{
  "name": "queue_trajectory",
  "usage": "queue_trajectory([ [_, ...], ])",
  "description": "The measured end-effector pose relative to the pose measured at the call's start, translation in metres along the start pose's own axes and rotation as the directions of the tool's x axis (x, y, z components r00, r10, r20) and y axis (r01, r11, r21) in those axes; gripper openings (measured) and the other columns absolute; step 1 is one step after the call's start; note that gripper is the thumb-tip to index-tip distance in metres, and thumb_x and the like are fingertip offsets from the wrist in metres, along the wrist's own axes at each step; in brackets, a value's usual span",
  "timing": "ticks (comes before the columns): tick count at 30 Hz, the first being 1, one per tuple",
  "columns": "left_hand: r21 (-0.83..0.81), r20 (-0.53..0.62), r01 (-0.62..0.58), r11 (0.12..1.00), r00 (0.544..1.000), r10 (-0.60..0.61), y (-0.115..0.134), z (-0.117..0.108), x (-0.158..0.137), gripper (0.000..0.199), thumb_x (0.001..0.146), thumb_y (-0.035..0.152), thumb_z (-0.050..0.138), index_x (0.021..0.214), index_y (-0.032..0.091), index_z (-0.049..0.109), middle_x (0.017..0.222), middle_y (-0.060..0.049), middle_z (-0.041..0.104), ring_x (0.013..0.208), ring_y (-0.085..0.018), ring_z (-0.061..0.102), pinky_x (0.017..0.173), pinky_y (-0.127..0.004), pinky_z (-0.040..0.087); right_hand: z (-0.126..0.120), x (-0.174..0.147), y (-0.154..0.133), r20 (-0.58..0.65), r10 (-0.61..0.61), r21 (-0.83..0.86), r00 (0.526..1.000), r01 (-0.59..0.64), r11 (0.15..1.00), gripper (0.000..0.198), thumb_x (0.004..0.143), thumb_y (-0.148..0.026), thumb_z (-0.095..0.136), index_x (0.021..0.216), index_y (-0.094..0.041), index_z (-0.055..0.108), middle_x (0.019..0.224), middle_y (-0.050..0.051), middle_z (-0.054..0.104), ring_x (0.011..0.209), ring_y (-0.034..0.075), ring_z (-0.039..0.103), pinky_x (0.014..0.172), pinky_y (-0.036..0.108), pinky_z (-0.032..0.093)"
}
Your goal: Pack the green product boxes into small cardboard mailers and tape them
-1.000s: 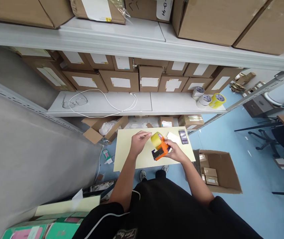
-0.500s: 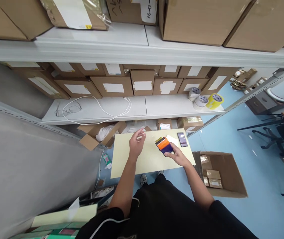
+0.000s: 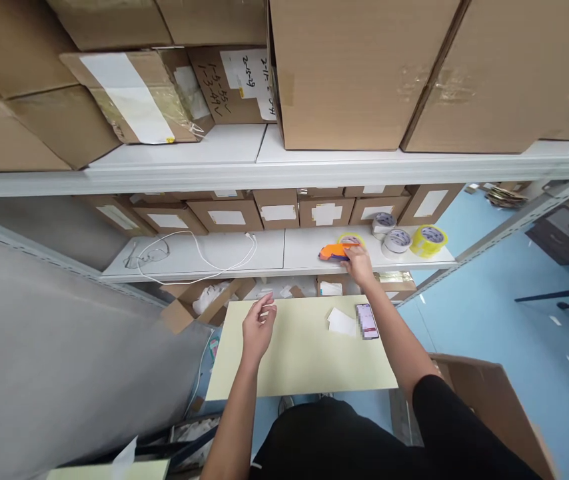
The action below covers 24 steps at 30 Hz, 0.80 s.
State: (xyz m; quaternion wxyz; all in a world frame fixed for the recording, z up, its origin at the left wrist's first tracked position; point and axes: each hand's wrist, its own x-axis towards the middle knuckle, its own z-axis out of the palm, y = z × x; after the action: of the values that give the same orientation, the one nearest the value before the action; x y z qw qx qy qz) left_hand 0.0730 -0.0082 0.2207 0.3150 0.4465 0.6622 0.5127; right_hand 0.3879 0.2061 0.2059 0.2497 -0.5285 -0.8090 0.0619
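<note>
My right hand (image 3: 358,264) reaches out to the middle shelf (image 3: 309,250) and grips an orange and dark blue tape dispenser (image 3: 333,252). Part of a yellow tape roll (image 3: 350,239) shows behind it. Whether the dispenser rests on the shelf or hangs just over it, I cannot tell. Above the left part of the pale yellow board (image 3: 304,360), my left hand (image 3: 258,327) is empty, its fingers loosely curled and apart. White paper slips (image 3: 342,323) and a phone (image 3: 367,321) lie on the board's right side.
Tape rolls (image 3: 397,241) stand at the shelf's right end; a white cable (image 3: 199,250) and glasses (image 3: 157,250) lie at its left. Labelled cardboard boxes (image 3: 234,217) line the back. Low on the left is an opened carton (image 3: 179,315), and a large carton (image 3: 484,393) stands right.
My right hand has carried the tape dispenser from over the board up and forward to the shelf. My left hand stays empty near the board. The view has tilted upward.
</note>
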Motion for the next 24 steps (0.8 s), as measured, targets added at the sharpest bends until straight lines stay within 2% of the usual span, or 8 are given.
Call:
queue_trajectory([
  [2, 0.007, -0.029, -0.005, 1.0, 1.0, 0.006, 0.005, 0.007, -0.003, 0.052, 0.089, 0.056, 0.07, 0.128, 0.023, 0.073, 0.119, -0.012, 0.076, 0.1, -0.023, 0.074, 0.084, -0.035, 0.061, 0.008, 0.019, 0.016, 0.017, 0.037, -0.091, 0.999, -0.036, 0.995, 0.041, 0.088, -0.018, 0.066, 0.129, -0.014, 0.071, 0.119, 0.018, 0.072, 0.122, 0.037, 0.058, 0.119, 0.059, 0.032],
  [5, 0.022, -0.057, 0.002, 1.0, 0.998, -0.001, 0.007, 0.017, -0.006, 0.051, 0.089, 0.057, 0.07, 0.126, 0.022, 0.074, 0.117, -0.012, 0.076, 0.098, -0.023, 0.074, 0.082, -0.034, 0.06, 0.024, 0.028, 0.036, 0.043, 0.067, -0.117, 0.997, -0.061, 0.991, 0.045, 0.09, -0.02, 0.062, 0.133, -0.015, 0.069, 0.122, 0.019, 0.072, 0.124, 0.036, 0.056, 0.118, 0.06, 0.031],
  [9, 0.06, -0.083, 0.029, 0.998, 0.996, -0.024, 0.007, 0.026, -0.012, 0.048, 0.09, 0.054, 0.069, 0.125, 0.023, 0.074, 0.115, -0.012, 0.076, 0.097, -0.022, 0.074, 0.08, -0.033, 0.06, 0.041, 0.018, 0.051, -0.007, 0.054, -0.124, 0.998, -0.055, 0.991, 0.052, 0.091, -0.024, 0.059, 0.142, -0.018, 0.063, 0.13, 0.019, 0.068, 0.13, 0.036, 0.054, 0.118, 0.063, 0.032],
  [12, 0.08, -0.104, 0.048, 0.996, 0.994, -0.039, 0.005, 0.031, -0.018, 0.043, 0.091, 0.051, 0.068, 0.123, 0.024, 0.074, 0.115, -0.011, 0.075, 0.098, -0.022, 0.074, 0.079, -0.032, 0.06, 0.047, 0.003, 0.046, -0.102, 0.031, -0.131, 0.994, -0.045, 0.99, 0.062, 0.089, -0.027, 0.06, 0.15, -0.02, 0.055, 0.15, 0.019, 0.055, 0.148, 0.041, 0.038, 0.118, 0.069, 0.03],
  [14, 0.092, -0.117, 0.054, 0.994, 0.992, -0.044, 0.004, 0.033, -0.024, 0.04, 0.091, 0.048, 0.067, 0.122, 0.024, 0.074, 0.116, -0.01, 0.074, 0.099, -0.021, 0.073, 0.078, -0.032, 0.06, 0.047, -0.009, 0.035, -0.165, 0.008, -0.069, 0.986, -0.02, 0.997, 0.066, 0.09, -0.032, 0.061, 0.154, -0.02, 0.051, 0.159, 0.019, 0.046, 0.156, 0.044, 0.026, 0.118, 0.072, 0.029],
  [17, 0.106, -0.139, 0.062, 0.992, 0.989, -0.047, 0.001, 0.031, -0.034, 0.037, 0.092, 0.045, 0.066, 0.122, 0.025, 0.074, 0.117, -0.01, 0.074, 0.101, -0.021, 0.073, 0.077, -0.032, 0.061, 0.044, -0.028, 0.008, -0.209, -0.025, 0.147, 0.978, 0.057, 0.988, 0.065, 0.094, -0.037, 0.06, 0.156, -0.021, 0.049, 0.165, 0.019, 0.04, 0.159, 0.045, 0.02, 0.121, 0.073, 0.027],
  [21, 0.083, -0.174, 0.061, 0.995, 0.984, -0.046, -0.005, 0.021, -0.05, 0.037, 0.093, 0.044, 0.066, 0.125, 0.026, 0.073, 0.123, -0.01, 0.073, 0.109, -0.023, 0.071, 0.085, -0.036, 0.062, 0.042, -0.058, -0.041, -0.134, -0.07, 0.439, 0.988, 0.123, 0.89, 0.064, 0.097, -0.041, 0.058, 0.158, -0.025, 0.048, 0.165, 0.015, 0.042, 0.16, 0.043, 0.022, 0.124, 0.074, 0.027],
  [24, 0.067, -0.216, 0.051, 0.996, 0.976, -0.036, -0.01, 0.004, -0.065, 0.038, 0.095, 0.043, 0.065, 0.129, 0.027, 0.072, 0.13, -0.01, 0.071, 0.117, -0.023, 0.069, 0.096, -0.04, 0.06, 0.05, -0.08, -0.083, -0.07, -0.128, 0.551, 0.989, 0.146, 0.822, 0.061, 0.099, -0.043, 0.057, 0.157, -0.027, 0.048, 0.162, 0.013, 0.047, 0.158, 0.039, 0.029, 0.125, 0.072, 0.027],
])
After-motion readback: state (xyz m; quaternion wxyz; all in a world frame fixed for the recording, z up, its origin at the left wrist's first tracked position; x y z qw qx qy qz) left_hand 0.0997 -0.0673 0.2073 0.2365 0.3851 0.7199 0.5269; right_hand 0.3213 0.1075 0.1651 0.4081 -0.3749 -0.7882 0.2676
